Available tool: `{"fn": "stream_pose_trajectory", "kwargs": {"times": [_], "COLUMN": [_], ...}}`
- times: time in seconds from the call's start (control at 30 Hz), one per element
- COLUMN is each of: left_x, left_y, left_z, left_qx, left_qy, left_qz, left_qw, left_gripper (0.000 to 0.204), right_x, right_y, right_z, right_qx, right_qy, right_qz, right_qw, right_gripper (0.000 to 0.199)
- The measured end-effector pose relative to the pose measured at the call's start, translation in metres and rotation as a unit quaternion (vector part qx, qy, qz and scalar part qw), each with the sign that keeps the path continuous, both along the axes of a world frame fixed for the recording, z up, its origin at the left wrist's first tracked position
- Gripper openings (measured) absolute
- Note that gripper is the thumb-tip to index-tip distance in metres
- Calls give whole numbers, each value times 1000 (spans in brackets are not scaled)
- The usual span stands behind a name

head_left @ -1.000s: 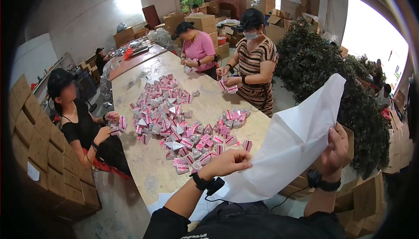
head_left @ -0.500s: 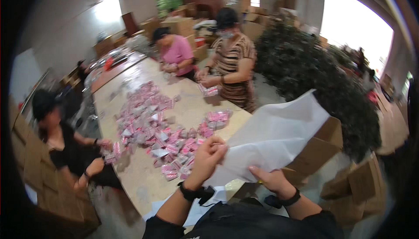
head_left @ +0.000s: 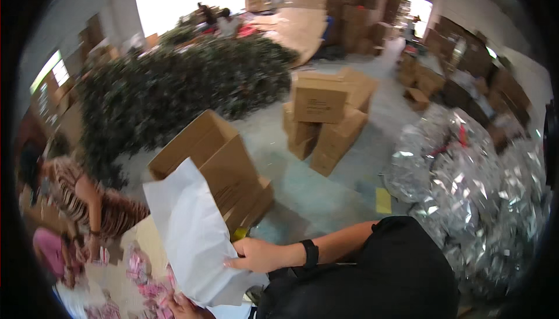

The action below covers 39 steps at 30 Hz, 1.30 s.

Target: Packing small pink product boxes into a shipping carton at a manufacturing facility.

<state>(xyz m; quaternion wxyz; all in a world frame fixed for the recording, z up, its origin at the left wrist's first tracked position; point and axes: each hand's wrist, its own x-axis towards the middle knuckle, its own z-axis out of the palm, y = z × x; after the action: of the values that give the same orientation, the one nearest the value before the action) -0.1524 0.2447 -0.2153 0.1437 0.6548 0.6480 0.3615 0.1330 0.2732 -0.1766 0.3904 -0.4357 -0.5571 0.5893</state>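
A large white sheet or flat bag, creased and thin, rises at a tilt in front of me above the table's corner. My right hand is closed on its right edge, the thumb lying over the white surface. A small yellow thing shows right by those fingers; I cannot make out what it is. At the lower edge, my left hand is closed at the sheet's lower left edge, partly cut off by the picture. Beside it, pink-and-white wrapped packets lie on the pale table.
An open cardboard box stands just behind the sheet. More cartons are on the floor farther off. Shiny clear plastic bags pile up at right. A dark leafy heap stretches behind. Co-workers in striped and pink tops are at left.
My view has swung right, so the table and co-workers now sit at the lower left. The sheet is more upright, still in my hands. My left hand has dropped toward the lower edge.
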Motion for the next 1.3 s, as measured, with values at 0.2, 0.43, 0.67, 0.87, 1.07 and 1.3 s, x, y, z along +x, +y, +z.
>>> {"fn": "stream_pose_trajectory", "kwargs": {"times": [0.2,0.43,0.67,0.87,1.07,1.3], "left_x": [74,146,270,358,419,430], "left_y": [-7,62,93,117,120,131], "left_z": [-49,-18,-3,-15,8,-6], "left_qx": [-270,-246,-169,-94,-111,-100], "left_qy": [-560,-401,-427,-431,-388,-434], "left_qz": [-104,-160,-167,-220,-259,-240], "left_qw": [776,868,872,870,877,862], "left_gripper": [45,42,53,49,44,44], "right_x": [63,132,233,313,357,366], "right_y": [-39,-18,-15,-25,-19,-11], "right_z": [-9,-1,-1,-15,-17,-27], "right_qx": [-33,-18,-34,-15,1,62], "right_qy": [-97,-3,28,54,108,133], "right_qz": [-50,-127,-248,-321,-352,-382], "right_qw": [993,992,968,945,930,912], "right_gripper": [34,32,42,50,60,40]}}
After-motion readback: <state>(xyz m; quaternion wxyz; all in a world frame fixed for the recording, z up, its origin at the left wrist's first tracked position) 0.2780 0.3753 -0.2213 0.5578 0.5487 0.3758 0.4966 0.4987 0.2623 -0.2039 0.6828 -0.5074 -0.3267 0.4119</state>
